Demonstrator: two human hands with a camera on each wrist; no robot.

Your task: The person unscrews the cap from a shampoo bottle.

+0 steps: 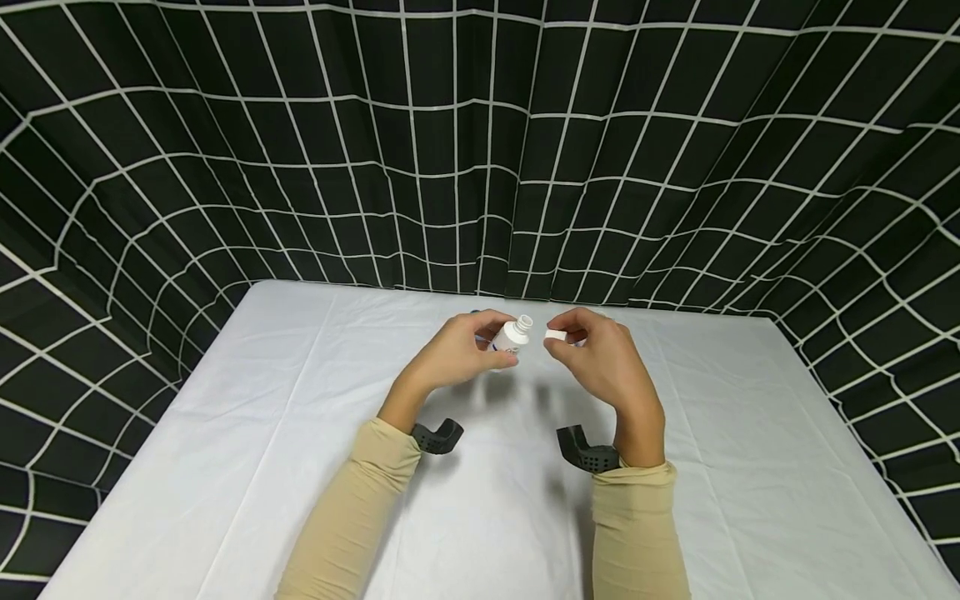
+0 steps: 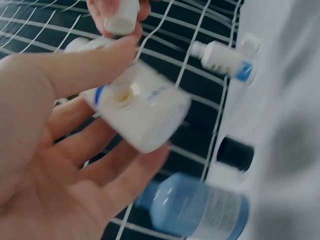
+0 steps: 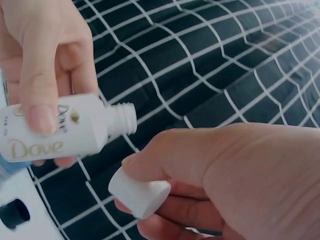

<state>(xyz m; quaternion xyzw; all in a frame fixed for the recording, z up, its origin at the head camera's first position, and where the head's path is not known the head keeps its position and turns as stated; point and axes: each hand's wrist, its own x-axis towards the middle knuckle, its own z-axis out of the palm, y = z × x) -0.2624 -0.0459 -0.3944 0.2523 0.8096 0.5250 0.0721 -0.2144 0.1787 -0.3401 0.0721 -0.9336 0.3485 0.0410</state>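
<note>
My left hand (image 1: 461,346) grips a white lotion bottle (image 1: 512,337) with thumb and fingers; its threaded neck is bare and tilts up toward the right. In the right wrist view, gold "Dove" lettering shows on that bottle (image 3: 55,132), under the left thumb. A white cap (image 1: 556,335) is pinched between thumb and fingers of my right hand (image 1: 600,358). The cap (image 3: 137,192) is apart from the bottle's mouth, a short distance to its right. In the left wrist view the bottle's base (image 2: 172,120) faces toward the table side.
Behind the hands, the left wrist view shows a blue bottle (image 2: 200,205), a black cap (image 2: 235,152), a small uncapped white bottle (image 2: 225,62) and a white cap (image 2: 250,44) on the white-covered table (image 1: 300,467). A black gridded curtain (image 1: 465,142) surrounds the table's far side.
</note>
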